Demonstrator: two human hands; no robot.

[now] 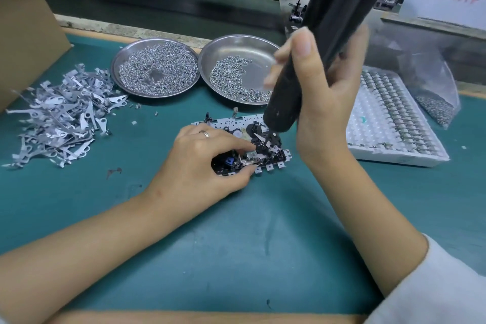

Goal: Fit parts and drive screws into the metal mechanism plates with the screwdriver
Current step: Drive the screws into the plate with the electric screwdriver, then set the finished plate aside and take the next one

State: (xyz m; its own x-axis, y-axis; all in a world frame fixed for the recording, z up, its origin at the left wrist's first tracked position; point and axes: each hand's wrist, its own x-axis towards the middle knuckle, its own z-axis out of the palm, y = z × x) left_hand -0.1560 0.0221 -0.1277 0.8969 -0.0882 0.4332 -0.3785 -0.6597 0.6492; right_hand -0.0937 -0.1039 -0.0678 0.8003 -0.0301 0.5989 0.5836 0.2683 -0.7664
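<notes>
Even, bright overhead light; soft shadows; glare on steel dish (238, 50); screwdriver (323, 34) motion-blurred; wide-angle bending at edges.

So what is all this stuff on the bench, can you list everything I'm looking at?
Mechanism plate: one, silver and black, centre of mat.
Screwdriver: one, black, tip down over the plate.
Left dish: one, steel, full of small silver parts.
Right dish: one, steel, partly filled with screws.
Metal levers: a heap, grey, left on the mat.
Cardboard box: one, brown, far left.
Parts tray: one, white, right side.
Plastic bag: one, clear, behind the tray.
Green mat: covers the bench.
Left hand: pinches the plate's near edge, wears a ring.
Right hand: grips the screwdriver.
</notes>
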